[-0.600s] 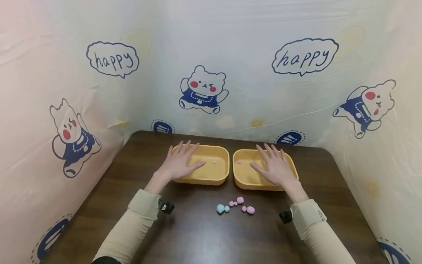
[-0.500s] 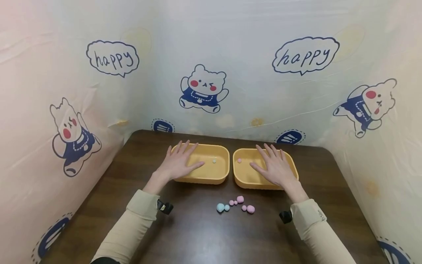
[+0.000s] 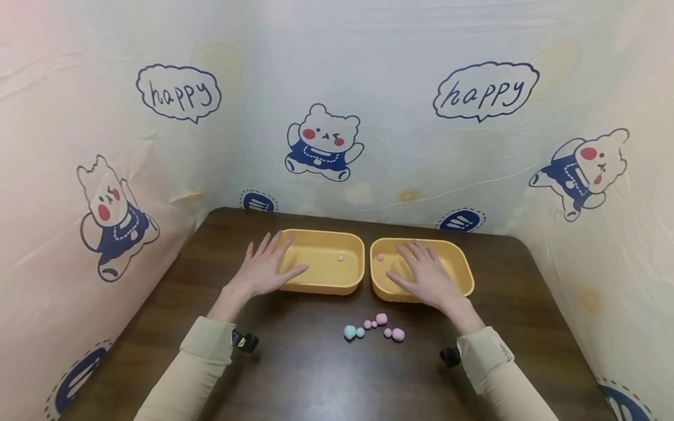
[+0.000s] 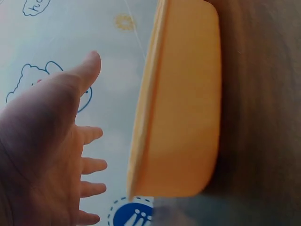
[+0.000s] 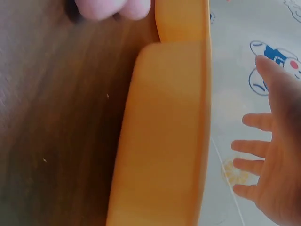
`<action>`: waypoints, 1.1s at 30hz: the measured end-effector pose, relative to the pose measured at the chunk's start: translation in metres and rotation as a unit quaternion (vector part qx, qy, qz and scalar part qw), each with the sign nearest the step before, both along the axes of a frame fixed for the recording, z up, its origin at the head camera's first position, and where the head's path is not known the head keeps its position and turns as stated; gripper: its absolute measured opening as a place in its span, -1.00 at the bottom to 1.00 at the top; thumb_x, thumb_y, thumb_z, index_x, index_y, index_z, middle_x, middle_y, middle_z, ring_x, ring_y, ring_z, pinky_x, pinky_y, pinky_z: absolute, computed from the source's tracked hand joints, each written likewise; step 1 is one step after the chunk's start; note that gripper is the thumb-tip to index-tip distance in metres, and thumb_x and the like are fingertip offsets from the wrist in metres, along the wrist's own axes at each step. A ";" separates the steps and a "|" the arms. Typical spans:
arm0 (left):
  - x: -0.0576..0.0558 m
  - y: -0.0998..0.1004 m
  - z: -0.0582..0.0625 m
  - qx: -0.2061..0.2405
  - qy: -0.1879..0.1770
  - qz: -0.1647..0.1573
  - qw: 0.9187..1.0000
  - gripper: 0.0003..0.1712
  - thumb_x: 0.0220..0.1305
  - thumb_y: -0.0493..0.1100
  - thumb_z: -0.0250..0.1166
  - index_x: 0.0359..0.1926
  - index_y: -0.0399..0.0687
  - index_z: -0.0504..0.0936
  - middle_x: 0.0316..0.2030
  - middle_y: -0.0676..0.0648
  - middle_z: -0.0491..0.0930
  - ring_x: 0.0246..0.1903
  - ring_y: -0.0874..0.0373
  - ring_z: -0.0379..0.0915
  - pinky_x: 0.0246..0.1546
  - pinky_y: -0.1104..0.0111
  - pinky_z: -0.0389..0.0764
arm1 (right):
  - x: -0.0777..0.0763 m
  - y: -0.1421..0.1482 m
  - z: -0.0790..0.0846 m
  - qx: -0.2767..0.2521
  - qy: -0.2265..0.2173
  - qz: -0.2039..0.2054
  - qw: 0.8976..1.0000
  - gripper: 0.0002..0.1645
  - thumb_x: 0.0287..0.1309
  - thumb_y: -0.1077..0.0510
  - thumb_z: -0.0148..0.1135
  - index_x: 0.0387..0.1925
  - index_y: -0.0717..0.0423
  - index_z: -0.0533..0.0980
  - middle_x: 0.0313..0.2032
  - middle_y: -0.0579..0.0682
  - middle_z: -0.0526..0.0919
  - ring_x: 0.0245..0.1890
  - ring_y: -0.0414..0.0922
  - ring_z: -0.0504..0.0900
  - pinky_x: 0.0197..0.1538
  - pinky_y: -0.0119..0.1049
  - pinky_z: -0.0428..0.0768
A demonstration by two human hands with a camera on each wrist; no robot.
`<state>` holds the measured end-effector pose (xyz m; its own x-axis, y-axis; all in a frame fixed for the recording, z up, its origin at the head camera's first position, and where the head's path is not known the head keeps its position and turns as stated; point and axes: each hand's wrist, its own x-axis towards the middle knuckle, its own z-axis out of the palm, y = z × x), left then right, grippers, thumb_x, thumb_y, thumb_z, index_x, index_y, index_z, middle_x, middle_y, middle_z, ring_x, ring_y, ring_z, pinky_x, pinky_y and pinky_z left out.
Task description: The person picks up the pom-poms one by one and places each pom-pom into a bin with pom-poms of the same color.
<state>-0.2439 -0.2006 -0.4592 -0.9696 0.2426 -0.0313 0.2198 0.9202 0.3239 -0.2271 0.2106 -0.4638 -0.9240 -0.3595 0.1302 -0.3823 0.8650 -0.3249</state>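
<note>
Near the far edge of the dark brown, wood-grained table (image 3: 295,380) sit two yellow, rounded-rectangular trays: the left tray (image 3: 321,272) and the right tray (image 3: 451,263). The left hand (image 3: 260,270) hovers by the left tray's left end, the right hand (image 3: 427,278) above the right tray; both have fingers spread, grasping nothing. Two blue balls (image 3: 350,332) and five pink balls (image 3: 398,334) lie nearer the person; each tray contains one tiny ball.

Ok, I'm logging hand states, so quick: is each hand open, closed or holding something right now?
Left hand: open, holding nothing, near the left tray.
Right hand: open, holding nothing, near the right tray.
</note>
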 end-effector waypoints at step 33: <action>-0.007 -0.018 -0.047 -0.002 0.011 0.006 1.000 0.60 0.25 0.78 0.10 0.78 -0.23 -0.37 0.80 -0.22 -0.42 0.80 -0.29 -0.40 0.76 -0.33 -0.31 | 0.063 -0.059 -0.024 -0.125 -0.029 0.158 0.979 -0.21 0.41 -0.09 0.50 0.51 0.14 0.49 0.47 0.17 0.55 0.07 -0.03 0.79 0.12 -0.16 0.83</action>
<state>-0.2513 -0.2191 -0.5065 -0.9728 0.2316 -0.0116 0.2162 0.9240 0.3154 -0.1645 0.1514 -0.4881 -0.7801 -0.5922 0.2016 -0.5927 0.5966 -0.5410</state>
